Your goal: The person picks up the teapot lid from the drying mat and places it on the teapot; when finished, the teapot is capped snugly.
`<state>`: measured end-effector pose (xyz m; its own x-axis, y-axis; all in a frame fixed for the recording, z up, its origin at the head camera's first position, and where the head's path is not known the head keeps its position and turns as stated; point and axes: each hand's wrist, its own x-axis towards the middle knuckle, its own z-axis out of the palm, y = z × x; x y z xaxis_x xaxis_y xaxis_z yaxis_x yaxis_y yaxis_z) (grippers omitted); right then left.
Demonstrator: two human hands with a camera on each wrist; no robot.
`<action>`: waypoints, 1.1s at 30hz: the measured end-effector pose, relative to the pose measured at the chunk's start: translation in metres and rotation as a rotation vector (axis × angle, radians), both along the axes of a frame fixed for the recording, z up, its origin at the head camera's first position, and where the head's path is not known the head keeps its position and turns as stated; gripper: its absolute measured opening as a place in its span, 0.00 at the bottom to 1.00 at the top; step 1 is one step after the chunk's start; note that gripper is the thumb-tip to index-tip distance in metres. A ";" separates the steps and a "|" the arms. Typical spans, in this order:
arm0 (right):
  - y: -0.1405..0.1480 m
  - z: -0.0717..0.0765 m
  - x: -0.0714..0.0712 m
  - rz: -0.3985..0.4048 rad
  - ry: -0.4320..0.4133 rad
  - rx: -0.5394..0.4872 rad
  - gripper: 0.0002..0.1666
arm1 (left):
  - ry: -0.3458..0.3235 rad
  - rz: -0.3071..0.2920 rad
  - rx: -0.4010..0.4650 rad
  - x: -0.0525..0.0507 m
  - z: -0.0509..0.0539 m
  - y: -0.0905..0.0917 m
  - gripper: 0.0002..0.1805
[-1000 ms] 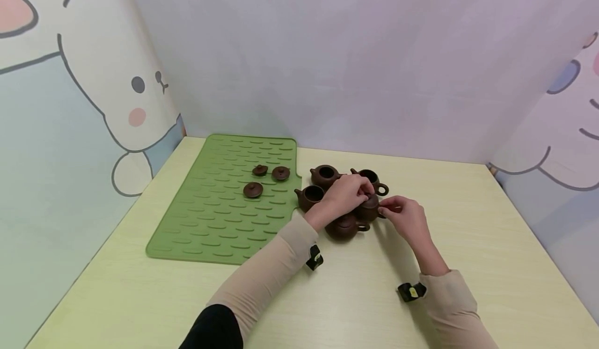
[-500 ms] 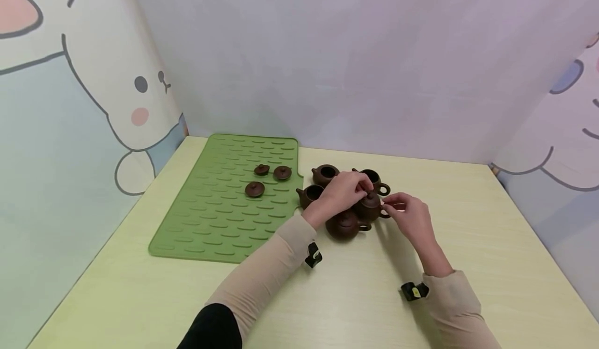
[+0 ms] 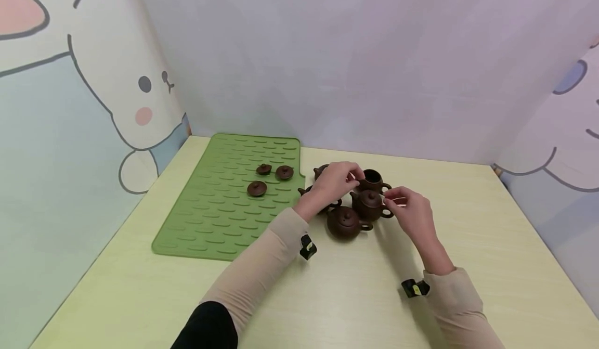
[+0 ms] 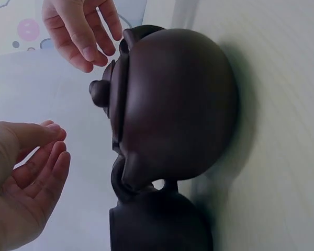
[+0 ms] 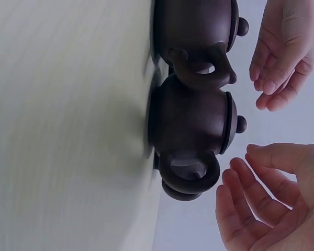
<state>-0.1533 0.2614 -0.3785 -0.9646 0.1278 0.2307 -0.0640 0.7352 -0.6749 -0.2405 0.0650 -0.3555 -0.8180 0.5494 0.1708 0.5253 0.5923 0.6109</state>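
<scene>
A small dark brown teapot (image 3: 368,205) stands on the table with its lid on, beside a second lidded teapot (image 3: 343,224). My left hand (image 3: 334,182) hovers over the back left of the cluster, fingers loosely bent and holding nothing; it partly hides two pots behind it. Close to the handle of the first teapot is my right hand (image 3: 411,211), its fingers relaxed. The right wrist view shows that hand (image 5: 272,204) apart from the handle (image 5: 191,175). Behind stands a lidless teapot (image 3: 372,180). In the left wrist view, the lid knob (image 4: 99,93) is untouched.
A green ridged mat (image 3: 210,208) covers the table's left part, with three loose lids on it, one being the nearest lid (image 3: 257,188). Bare pale tabletop (image 3: 468,208) extends to the right. A plain wall (image 3: 337,68) rises behind the table.
My left hand has lifted from the lid of the right-hand teapot and moved back and left. My right hand has let go of that teapot's handle, drawing slightly away. The lid stays on.
</scene>
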 end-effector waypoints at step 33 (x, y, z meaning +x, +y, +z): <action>-0.043 0.000 -0.008 0.103 -0.004 0.003 0.07 | -0.014 0.119 0.036 -0.015 -0.003 -0.069 0.09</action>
